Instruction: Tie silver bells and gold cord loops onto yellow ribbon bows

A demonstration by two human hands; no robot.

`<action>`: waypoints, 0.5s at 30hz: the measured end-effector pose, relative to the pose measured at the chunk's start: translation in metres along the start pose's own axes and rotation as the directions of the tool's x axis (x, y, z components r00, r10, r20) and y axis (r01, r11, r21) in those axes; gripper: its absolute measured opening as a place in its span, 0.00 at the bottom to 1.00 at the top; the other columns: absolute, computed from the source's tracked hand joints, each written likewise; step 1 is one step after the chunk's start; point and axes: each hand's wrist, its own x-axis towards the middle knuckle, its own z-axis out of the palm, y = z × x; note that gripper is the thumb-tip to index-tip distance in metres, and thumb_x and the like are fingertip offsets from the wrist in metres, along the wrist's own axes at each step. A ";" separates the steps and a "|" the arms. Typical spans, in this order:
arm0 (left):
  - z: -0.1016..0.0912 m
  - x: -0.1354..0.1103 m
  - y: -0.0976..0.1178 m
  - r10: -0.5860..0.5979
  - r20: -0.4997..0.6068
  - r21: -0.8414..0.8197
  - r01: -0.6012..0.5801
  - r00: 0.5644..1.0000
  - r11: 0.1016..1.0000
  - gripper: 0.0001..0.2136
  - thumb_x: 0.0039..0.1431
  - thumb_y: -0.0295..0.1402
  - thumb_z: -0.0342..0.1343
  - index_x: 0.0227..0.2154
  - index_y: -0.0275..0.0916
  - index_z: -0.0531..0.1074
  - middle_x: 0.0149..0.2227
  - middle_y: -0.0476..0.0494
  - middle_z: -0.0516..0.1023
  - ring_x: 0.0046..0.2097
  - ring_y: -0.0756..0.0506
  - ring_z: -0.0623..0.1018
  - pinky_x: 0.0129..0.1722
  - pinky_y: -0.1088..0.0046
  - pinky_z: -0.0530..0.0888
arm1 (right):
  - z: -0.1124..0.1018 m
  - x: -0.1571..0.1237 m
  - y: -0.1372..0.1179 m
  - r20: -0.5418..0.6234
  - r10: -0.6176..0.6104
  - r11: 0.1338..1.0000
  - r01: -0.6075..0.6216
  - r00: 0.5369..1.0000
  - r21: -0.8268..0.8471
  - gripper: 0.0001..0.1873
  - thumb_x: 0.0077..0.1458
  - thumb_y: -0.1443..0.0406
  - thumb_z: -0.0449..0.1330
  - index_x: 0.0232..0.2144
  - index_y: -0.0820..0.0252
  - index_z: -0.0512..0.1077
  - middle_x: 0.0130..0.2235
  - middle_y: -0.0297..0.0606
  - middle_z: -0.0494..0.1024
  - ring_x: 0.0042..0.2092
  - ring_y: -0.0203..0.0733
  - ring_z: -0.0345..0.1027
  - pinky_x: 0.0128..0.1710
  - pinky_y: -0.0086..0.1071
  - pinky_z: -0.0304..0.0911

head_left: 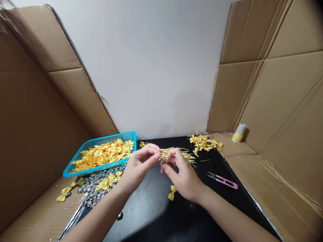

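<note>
My left hand (143, 163) and my right hand (184, 176) meet above the middle of the black work surface, fingertips nearly touching. A small silver bell (162, 162) shows at the right thumb and fingers, which are closed on it. Thumb and forefinger of the left hand are pinched together just above the bell; what they grip is too small to make out. Behind the hands lies a bundle of gold cords (188, 156), partly hidden by the fingers. One yellow ribbon bow (172, 193) rests on the surface below the right hand.
At left stands a blue basket (67, 173) of yellow bows, with a heap of silver bells (94, 185) before it. Bows with cords (205, 143) are piled at the back right. Pink thread snips (223, 180) lie at right; a thread spool (238, 133) stands beyond. Cardboard walls flank both sides.
</note>
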 end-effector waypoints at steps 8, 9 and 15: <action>-0.018 0.058 0.085 0.381 -0.121 0.211 -0.351 0.917 0.912 0.03 0.53 0.32 0.62 0.26 0.40 0.76 0.32 0.46 0.76 0.39 0.47 0.75 0.40 0.71 0.71 | -0.056 0.018 0.007 -0.225 -0.023 0.984 -0.018 0.974 -0.179 0.06 0.56 0.61 0.58 0.34 0.57 0.69 0.41 0.37 0.69 0.37 0.38 0.63 0.39 0.33 0.61; -0.018 0.064 0.097 0.416 -0.118 0.229 -0.383 0.902 0.895 0.04 0.53 0.32 0.62 0.26 0.39 0.75 0.32 0.46 0.76 0.38 0.47 0.74 0.40 0.71 0.70 | -0.062 0.019 0.007 -0.267 -0.029 0.986 -0.016 0.963 -0.165 0.07 0.55 0.60 0.58 0.33 0.57 0.69 0.41 0.37 0.69 0.37 0.38 0.63 0.38 0.32 0.62; -0.023 0.081 0.131 0.320 -0.024 0.370 -0.288 0.947 0.883 0.06 0.51 0.34 0.63 0.24 0.36 0.76 0.28 0.46 0.75 0.34 0.49 0.72 0.33 0.73 0.67 | -0.081 0.022 0.007 -0.394 -0.051 0.996 0.018 0.918 -0.088 0.09 0.53 0.58 0.60 0.33 0.57 0.70 0.38 0.36 0.71 0.39 0.39 0.64 0.39 0.32 0.61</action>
